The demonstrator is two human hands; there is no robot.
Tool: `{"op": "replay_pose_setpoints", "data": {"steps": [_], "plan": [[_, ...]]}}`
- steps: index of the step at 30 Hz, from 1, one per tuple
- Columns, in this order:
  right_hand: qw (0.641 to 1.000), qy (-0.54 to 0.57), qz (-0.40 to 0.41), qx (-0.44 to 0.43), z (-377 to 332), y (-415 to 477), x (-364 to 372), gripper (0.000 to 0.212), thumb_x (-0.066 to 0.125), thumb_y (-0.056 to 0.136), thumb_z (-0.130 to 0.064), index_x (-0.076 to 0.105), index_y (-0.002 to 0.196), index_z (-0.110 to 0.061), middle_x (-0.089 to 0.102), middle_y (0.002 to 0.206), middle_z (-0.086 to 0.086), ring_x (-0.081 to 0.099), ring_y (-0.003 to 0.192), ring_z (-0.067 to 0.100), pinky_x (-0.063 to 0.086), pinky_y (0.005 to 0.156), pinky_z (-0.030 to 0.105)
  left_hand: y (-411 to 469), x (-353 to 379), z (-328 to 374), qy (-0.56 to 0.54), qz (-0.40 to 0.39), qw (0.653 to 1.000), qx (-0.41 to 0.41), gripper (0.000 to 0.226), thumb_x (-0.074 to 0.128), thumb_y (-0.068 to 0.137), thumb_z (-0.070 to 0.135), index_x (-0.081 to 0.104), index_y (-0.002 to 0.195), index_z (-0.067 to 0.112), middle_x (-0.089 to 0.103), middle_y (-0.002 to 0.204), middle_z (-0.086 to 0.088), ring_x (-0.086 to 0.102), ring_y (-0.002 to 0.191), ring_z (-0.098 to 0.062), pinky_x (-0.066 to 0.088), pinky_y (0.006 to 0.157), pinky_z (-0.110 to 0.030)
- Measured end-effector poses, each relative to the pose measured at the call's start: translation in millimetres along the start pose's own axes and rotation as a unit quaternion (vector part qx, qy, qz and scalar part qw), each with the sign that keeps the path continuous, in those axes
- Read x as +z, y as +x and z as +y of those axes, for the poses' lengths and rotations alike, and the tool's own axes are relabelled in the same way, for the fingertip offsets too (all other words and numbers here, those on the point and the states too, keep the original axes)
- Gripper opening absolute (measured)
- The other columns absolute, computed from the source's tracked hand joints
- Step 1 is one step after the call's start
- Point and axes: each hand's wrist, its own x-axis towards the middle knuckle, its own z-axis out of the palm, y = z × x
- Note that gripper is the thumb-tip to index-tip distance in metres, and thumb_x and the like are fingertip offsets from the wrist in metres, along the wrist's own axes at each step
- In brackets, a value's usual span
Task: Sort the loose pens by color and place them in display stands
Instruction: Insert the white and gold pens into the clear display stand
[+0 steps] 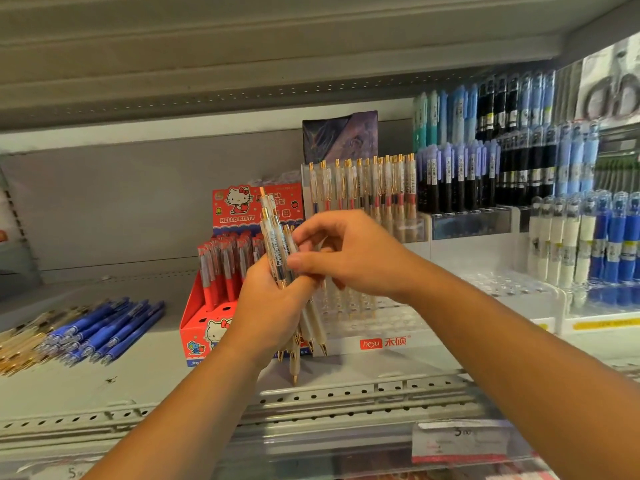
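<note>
Grey perforated metal forms the front rail (311,400) of the shelf (138,375), the part closest to me. At 5 o'clock below it, a price label (460,441) sits behind clear plastic.

Both forearms come up from the bottom edge and meet in the middle. My operator's left hand (273,306) is wrapped around a bundle of pens (277,244), which are cream and clear with gold tips. The bundle stands almost upright, with the tips pointing down below the fist and the clip ends rising above it. The right hand (353,258) comes from 3 o'clock, and its curled fingers and thumb pinch the upper half of the same bundle. I cannot tell which single pen they hold.

At 9 o'clock from the hands, loose blue pens (110,330) lie flat on the shelf in a rough fan. Touching them on the far left lies a heap of gold-trimmed pens (20,344).

Just behind the left hand stands a red Hello Kitty box (207,327), with red pens (225,268) upright in its back rows. At 1 o'clock from the hands is a clear stand (381,341) with a red logo on its front. Its rear row holds upright pens like those in the bundle.

Farther away at 2 o'clock are racks of purple and black pens (457,178), and at 3 o'clock there are white and blue pens (581,237).
</note>
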Motion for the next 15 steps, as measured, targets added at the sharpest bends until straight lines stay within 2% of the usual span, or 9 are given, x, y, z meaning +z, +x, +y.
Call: {"op": "replay_pose_setpoints", "data": {"steps": [2,4,6,9,12,15], "plan": [[1.000,0.018,0.003,0.015,0.8,2.6,3.5,0.020,0.077,0.082,-0.017,0.070,0.101,-0.012,0.065,0.078,-0.001,0.056,0.055,0.001,0.044,0.047,0.013,0.4,0.4,0.7,-0.003,-0.013,1.000,0.016,0.033,0.063,0.086,0.013,0.072,0.093,0.044,0.076,0.094,0.006,0.070,0.091,-0.008,0.056,0.076,-0.021],[0.998,0.040,-0.012,0.037,1.2,3.1,0.5,0.014,0.075,0.084,-0.015,0.070,0.096,-0.011,0.064,0.072,-0.003,0.057,0.057,0.005,0.045,0.047,0.018,0.8,0.3,0.2,0.009,-0.020,0.999,0.024,0.042,0.064,0.089,0.004,0.073,0.087,0.045,0.076,0.085,0.008,0.070,0.080,-0.003,0.052,0.066,-0.014],[0.996,0.061,-0.038,0.047,2.2,1.8,-3.9,0.006,0.071,0.087,-0.013,0.069,0.092,-0.010,0.064,0.070,-0.002,0.057,0.059,0.008,0.047,0.050,0.021,1.5,1.0,-1.4,0.012,-0.024,0.999,0.021,0.033,0.066,0.089,0.005,0.073,0.086,0.037,0.076,0.082,0.008,0.071,0.077,-0.003,0.050,0.064,-0.011],[0.989,0.119,-0.054,0.063,6.0,-0.2,-7.5,0.003,0.066,0.090,-0.011,0.066,0.092,-0.008,0.066,0.074,0.000,0.061,0.065,0.010,0.052,0.057,0.024,1.5,1.4,-2.7,-0.004,-0.012,1.000,0.006,0.014,0.074,0.083,0.021,0.069,0.092,0.031,0.075,0.083,0.011,0.071,0.079,-0.002,0.052,0.066,-0.013],[0.977,0.196,-0.018,0.087,9.7,-0.5,-17.7,0.010,0.064,0.090,-0.010,0.060,0.097,-0.004,0.073,0.088,0.008,0.070,0.081,0.021,0.058,0.070,0.032,1.3,0.4,-6.0,-0.011,0.005,0.999,-0.042,0.037,0.070,0.071,0.047,0.067,0.099,0.023,0.071,0.073,0.012,0.067,0.069,-0.005,0.052,0.064,-0.026],[0.975,0.204,0.048,0.079,14.2,-1.2,-35.4,0.021,0.067,0.088,-0.009,0.056,0.105,-0.001,0.075,0.091,0.009,0.073,0.084,0.026,0.061,0.066,0.030,0.9,-0.3,-6.7,-0.007,0.010,0.998,-0.056,0.043,0.068,0.073,0.049,0.063,0.097,0.014,0.061,0.061,0.013,0.056,0.054,-0.007,0.048,0.057,-0.029]]}}
